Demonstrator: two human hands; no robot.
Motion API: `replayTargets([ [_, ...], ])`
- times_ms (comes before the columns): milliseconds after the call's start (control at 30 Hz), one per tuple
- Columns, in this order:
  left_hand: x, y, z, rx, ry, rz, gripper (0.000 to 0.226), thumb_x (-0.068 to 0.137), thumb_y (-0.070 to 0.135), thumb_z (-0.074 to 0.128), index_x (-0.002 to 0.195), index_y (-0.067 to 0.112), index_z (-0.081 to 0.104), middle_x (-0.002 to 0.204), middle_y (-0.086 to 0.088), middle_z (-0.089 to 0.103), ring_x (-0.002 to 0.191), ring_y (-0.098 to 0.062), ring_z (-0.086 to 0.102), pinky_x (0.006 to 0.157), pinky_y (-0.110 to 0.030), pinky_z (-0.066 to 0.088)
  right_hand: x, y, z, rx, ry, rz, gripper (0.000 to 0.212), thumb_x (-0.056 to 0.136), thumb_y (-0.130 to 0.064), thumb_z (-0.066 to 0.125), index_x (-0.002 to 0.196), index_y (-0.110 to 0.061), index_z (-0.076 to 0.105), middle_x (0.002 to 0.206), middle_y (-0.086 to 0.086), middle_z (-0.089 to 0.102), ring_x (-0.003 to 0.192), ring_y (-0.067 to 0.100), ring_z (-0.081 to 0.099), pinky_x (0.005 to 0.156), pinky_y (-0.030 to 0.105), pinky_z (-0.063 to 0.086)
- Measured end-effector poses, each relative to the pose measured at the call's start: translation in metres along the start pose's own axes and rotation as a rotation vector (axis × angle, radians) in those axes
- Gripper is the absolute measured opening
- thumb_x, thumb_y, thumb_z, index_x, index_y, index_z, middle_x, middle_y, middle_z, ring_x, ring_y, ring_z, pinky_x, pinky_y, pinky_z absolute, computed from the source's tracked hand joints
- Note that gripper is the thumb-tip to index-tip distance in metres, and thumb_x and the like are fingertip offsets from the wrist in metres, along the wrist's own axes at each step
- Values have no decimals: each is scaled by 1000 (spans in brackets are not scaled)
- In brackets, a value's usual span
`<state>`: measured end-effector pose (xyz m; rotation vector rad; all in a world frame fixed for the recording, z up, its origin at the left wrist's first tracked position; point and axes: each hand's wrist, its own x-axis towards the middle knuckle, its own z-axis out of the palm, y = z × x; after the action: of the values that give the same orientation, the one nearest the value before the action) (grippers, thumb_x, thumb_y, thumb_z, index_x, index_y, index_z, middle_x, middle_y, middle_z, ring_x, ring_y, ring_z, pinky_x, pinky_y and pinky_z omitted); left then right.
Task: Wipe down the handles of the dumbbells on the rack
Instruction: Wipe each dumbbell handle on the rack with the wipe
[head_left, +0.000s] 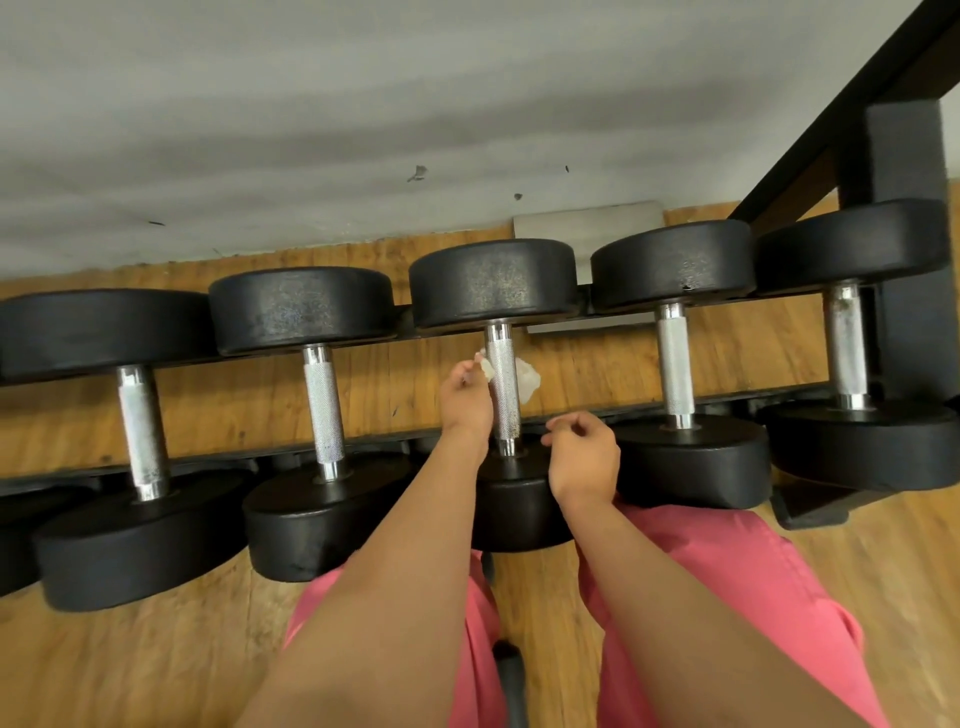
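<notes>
Handle of middle dumbbell, wipe looped behind. Left hand pinches wipe; right hand loosely curled, empty.

Five dumbbells sit side by side on rack, wall behind; cloth passes behind middle handle, left hand just left, right hand right of its near end.

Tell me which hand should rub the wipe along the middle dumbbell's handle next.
Left. The left hand pinches the wipe at the middle handle; the right hand sits nearer, holding nothing.
</notes>
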<state>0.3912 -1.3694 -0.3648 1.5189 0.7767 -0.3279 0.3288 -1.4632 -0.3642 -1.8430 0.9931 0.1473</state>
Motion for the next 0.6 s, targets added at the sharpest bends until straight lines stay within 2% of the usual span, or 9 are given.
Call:
replayTargets([
  [67,-4,-1,-5,67,-37,35,24,104,26,43,88,21,61,98,-1,66,99,-19,63,84,-28,50,0,0,0,-4,2,9,19,90,-18,53,77,-20,67,77,0,70,77,18,62,72,31,45],
  [200,-8,1,-21,313,-117,86,21,103,15,43,87,18,58,106,-4,62,100,-19,59,84,-26,44,0,-1,0,-11,2,22,19,89,-18,52,76,-21,66,78,1,71,80,22,62,73,32,46],
  [333,-12,5,-24,438,-114,117,21,94,5,53,81,21,56,93,1,62,99,-17,59,88,-27,45,-1,-1,1,-5,8,25,18,88,-18,53,76,-20,67,79,3,71,82,23,62,74,32,45],
  [400,-15,7,-21,410,-29,165,11,91,4,59,93,14,64,99,1,64,98,-13,59,85,-22,47,-1,-1,2,-1,8,22,18,88,-19,53,77,-20,67,79,2,71,82,23,62,74,32,46],
  [467,-17,12,-17,332,85,235,12,91,7,64,102,10,68,98,3,66,90,-7,59,72,-12,44,-1,-1,3,3,6,21,19,89,-19,52,77,-20,67,78,1,70,81,22,62,73,31,45],
  [500,-15,15,-15,284,130,270,11,90,10,67,101,11,69,96,3,67,87,-6,60,69,-10,43,-1,0,3,7,8,18,19,89,-19,52,76,-20,66,77,1,70,80,21,62,73,31,45],
  [600,-9,23,-4,159,212,342,7,85,14,73,91,13,70,88,7,67,84,-4,61,75,-16,46,0,1,3,14,15,12,19,89,-19,52,75,-20,66,76,1,70,78,21,62,73,31,46],
])
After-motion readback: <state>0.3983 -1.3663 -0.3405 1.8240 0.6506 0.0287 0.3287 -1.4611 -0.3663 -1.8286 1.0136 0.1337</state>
